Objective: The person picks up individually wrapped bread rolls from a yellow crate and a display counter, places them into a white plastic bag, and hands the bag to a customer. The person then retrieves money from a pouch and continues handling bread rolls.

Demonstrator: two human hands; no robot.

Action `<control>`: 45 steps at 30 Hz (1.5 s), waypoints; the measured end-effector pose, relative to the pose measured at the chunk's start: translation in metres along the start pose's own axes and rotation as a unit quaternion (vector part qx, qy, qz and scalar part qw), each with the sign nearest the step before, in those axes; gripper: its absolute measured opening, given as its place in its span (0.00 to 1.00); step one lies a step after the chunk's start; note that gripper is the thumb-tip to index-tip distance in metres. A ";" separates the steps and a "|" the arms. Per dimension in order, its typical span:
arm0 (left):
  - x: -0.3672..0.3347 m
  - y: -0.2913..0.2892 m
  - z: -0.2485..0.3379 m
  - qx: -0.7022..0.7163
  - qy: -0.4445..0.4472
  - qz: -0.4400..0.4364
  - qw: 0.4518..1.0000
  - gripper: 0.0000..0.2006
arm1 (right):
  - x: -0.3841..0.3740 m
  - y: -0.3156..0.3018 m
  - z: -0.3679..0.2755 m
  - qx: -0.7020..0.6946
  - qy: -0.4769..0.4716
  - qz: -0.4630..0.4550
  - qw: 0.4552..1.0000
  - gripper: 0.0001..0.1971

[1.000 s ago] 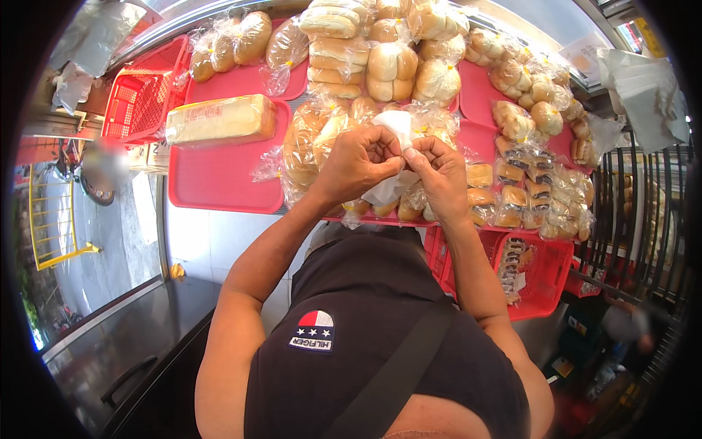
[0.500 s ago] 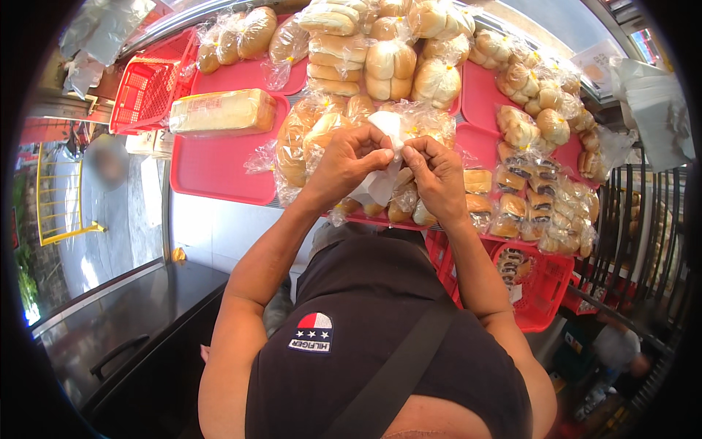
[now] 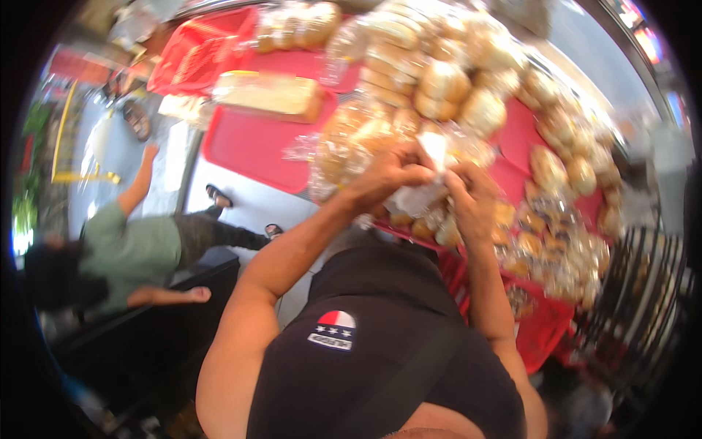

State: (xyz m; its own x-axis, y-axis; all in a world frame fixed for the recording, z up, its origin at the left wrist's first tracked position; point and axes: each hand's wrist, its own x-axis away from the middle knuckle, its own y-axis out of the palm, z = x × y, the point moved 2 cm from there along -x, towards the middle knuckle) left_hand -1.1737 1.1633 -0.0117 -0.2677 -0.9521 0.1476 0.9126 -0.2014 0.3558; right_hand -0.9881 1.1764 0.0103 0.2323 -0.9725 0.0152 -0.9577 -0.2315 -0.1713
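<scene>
Both my hands pinch a thin white plastic bag [image 3: 417, 200] above the bread display. My left hand [image 3: 401, 170] is closed on one side of the bag's gathered upper part, and my right hand [image 3: 474, 192] grips the other side close by. White film stands up between the fingertips and hangs below them; motion blurs its outline. Just beyond my left hand lie clear-wrapped round loaves [image 3: 355, 139]. Close to my right forearm are small packed buns [image 3: 537, 234], some with dark filling.
A wrapped long loaf [image 3: 267, 95] lies on a red tray [image 3: 248, 150] at left, near a red basket [image 3: 197, 55]. Bagged buns [image 3: 442, 88] pile up at the back. A person in a green shirt [image 3: 139, 249] is at left; a dark slatted rack [image 3: 632, 293] stands right.
The view has shifted, so the display sits farther right and tilts. A person in green has come into view at left. My hands keep their pinch on the bag.
</scene>
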 end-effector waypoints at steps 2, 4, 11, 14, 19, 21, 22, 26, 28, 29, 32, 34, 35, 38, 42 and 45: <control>-0.004 0.003 -0.009 0.037 0.017 -0.026 0.999 0.11 | -0.001 0.000 0.002 0.033 -0.037 -0.009 0.999 0.04; -0.007 -0.001 -0.005 -0.104 0.054 -0.019 0.993 0.07 | -0.001 0.002 0.001 0.024 -0.032 0.006 0.999 0.04; 0.004 -0.003 -0.005 0.079 0.071 0.004 0.994 0.07 | -0.019 0.013 0.028 -0.266 0.023 -0.038 0.963 0.06; 0.009 -0.001 0.003 0.223 0.137 0.025 0.965 0.06 | -0.037 0.017 0.034 -0.469 0.087 -0.054 0.877 0.12; 0.009 -0.007 0.019 0.420 0.178 -0.040 0.889 0.06 | -0.058 -0.002 0.026 -0.630 0.129 -0.119 0.756 0.20; 0.010 -0.013 0.030 0.409 0.164 -0.020 0.898 0.07 | -0.064 -0.017 0.010 -0.615 0.112 -0.055 0.779 0.17; 0.017 -0.024 0.039 0.371 0.158 0.021 0.915 0.07 | -0.066 -0.021 0.003 -0.568 0.082 -0.053 0.817 0.15; 0.026 -0.076 0.061 -0.221 0.257 0.111 0.934 0.08 | -0.068 -0.037 -0.013 -0.276 -0.036 -0.006 0.960 0.09; 0.030 -0.044 0.087 -0.391 0.314 0.100 0.859 0.09 | -0.067 -0.028 -0.009 -0.148 -0.043 0.003 0.988 0.07; 0.028 -0.025 0.099 -0.438 0.351 0.047 0.826 0.11 | -0.062 -0.012 -0.025 -0.041 -0.057 -0.001 0.998 0.07; 0.014 -0.004 0.085 -0.397 0.318 0.001 0.861 0.10 | -0.044 0.031 -0.058 0.013 -0.074 -0.135 0.988 0.06; -0.008 -0.021 0.085 -0.446 0.139 -0.047 0.883 0.10 | -0.044 0.019 -0.044 -0.022 -0.034 -0.158 0.987 0.04; -0.015 -0.023 0.083 -0.454 0.147 -0.074 0.876 0.10 | -0.042 0.011 -0.041 -0.034 0.009 -0.160 0.986 0.03; -0.020 -0.018 0.072 -0.473 0.162 -0.107 0.859 0.10 | -0.038 -0.004 -0.038 -0.048 0.057 -0.179 0.981 0.07; -0.042 -0.028 0.065 -0.518 0.223 -0.056 0.824 0.07 | -0.036 -0.004 -0.034 -0.025 0.007 -0.178 0.984 0.18; -0.057 -0.046 0.070 -0.536 0.225 -0.001 0.813 0.03 | -0.046 -0.014 -0.038 0.063 0.008 -0.157 0.985 0.22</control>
State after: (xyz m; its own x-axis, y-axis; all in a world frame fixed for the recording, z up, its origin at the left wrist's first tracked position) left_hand -1.2223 1.2426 0.0280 -0.3503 -0.8904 -0.2908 0.7214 -0.0585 -0.6900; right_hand -0.9919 1.2238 0.0491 0.5110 -0.8534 0.1026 -0.8096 -0.5179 -0.2763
